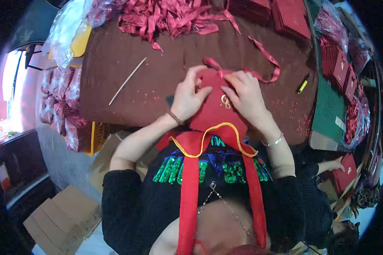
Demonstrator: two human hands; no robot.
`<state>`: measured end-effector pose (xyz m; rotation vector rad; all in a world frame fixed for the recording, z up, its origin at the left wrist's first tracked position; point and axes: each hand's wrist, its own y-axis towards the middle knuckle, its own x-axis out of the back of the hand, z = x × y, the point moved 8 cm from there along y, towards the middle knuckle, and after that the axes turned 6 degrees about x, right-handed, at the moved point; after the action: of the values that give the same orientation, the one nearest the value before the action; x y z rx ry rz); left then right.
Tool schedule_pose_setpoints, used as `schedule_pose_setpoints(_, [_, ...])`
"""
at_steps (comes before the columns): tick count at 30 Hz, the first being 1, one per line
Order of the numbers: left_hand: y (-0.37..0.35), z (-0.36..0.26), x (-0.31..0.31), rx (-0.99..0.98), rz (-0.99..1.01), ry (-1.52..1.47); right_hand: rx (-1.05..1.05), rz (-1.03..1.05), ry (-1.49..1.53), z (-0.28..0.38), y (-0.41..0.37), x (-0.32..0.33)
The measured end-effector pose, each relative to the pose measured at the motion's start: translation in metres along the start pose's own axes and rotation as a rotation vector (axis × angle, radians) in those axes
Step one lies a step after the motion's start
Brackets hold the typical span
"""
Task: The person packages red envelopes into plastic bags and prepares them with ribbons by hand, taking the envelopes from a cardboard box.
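Note:
A flat red pouch (215, 109) with a gold emblem lies in front of me at the table's near edge. My left hand (191, 94) is closed on its upper left edge, thumb on the front and fingers curled toward the back. My right hand (244, 94) is closed at the upper right edge, its fingertips pressed near a shiny red ribbon (275, 70). This ribbon curves away to the right, and a short end rises between my hands. Exactly how the ribbon meets the pouch is hidden by my fingers.
A brown-covered table (166, 80) carries a heap of red ribbons (170, 19), a thin white stick (127, 80) and a yellow marker (303, 84). Stacked red pouches (291, 19) stand at back right. At lower right, another person's hand (334, 165) holds a red piece.

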<state>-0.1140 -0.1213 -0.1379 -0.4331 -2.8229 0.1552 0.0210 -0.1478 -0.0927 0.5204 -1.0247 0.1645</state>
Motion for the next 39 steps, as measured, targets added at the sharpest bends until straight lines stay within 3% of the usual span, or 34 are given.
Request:
schedule_pose_setpoints(5, [-0.003, 0.006, 0.002, 0.006, -0.034, 0.151, 0.042, -0.051, -0.111, 0.017, 0.003, 0.011])
schedule_pose_setpoints(9, [0.0, 0.011, -0.001, 0.063, 0.047, 0.17, -0.01, 0.05, -0.031, 0.002, 0.004, 0.005])
schedule_pose_setpoints(11, [0.006, 0.001, -0.002, -0.079, 0.089, 0.226, -0.105, 0.189, 0.13, -0.014, 0.003, -0.008])
schedule_pose_setpoints(13, [0.023, -0.011, 0.002, -0.286, 0.107, 0.411, -0.103, 0.183, 0.145, -0.017, 0.003, -0.01])
schedule_pose_setpoints(15, [0.055, -0.026, 0.018, -0.375, -0.02, 0.457, -0.192, 0.23, 0.332, -0.026, -0.001, -0.02])
schedule_pose_setpoints(17, [0.101, -0.015, 0.021, -0.424, -0.147, 0.457, -0.172, 0.178, 0.374, -0.031, -0.002, -0.02])
schedule_pose_setpoints(19, [0.139, -0.007, 0.012, -0.348, -0.259, 0.841, -0.354, 0.257, 0.49, -0.038, -0.004, -0.024])
schedule_pose_setpoints(21, [0.159, 0.009, 0.005, -0.344, -0.29, 0.913, -0.349, 0.224, 0.488, -0.038, -0.007, -0.025])
schedule_pose_setpoints(23, [0.163, 0.009, 0.003, -0.333, -0.319, 0.985, -0.348, 0.196, 0.489, -0.039, -0.006, -0.025])
schedule_pose_setpoints(25, [0.14, 0.0, -0.002, -0.59, -0.357, 1.082, -0.357, 0.196, 0.516, -0.038, -0.006, -0.025])
schedule_pose_setpoints(27, [0.104, -0.01, -0.003, -0.718, -0.278, 0.954, -0.321, 0.167, 0.546, -0.038, -0.006, -0.03])
schedule_pose_setpoints(29, [0.081, 0.003, 0.004, -0.527, -0.002, 0.815, -0.315, 0.206, 0.555, -0.035, -0.001, -0.03])
schedule_pose_setpoints(32, [0.05, 0.015, 0.039, -0.357, 0.127, 0.707, -0.31, 0.258, 0.534, -0.033, 0.001, -0.037])
schedule_pose_setpoints(35, [0.02, 0.025, 0.082, -0.058, 0.13, 0.525, -0.293, 0.26, 0.555, -0.032, 0.004, -0.038])
schedule_pose_setpoints(39, [-0.018, 0.047, 0.121, 0.073, 0.184, 0.46, -0.278, 0.246, 0.527, -0.029, 0.005, -0.035])
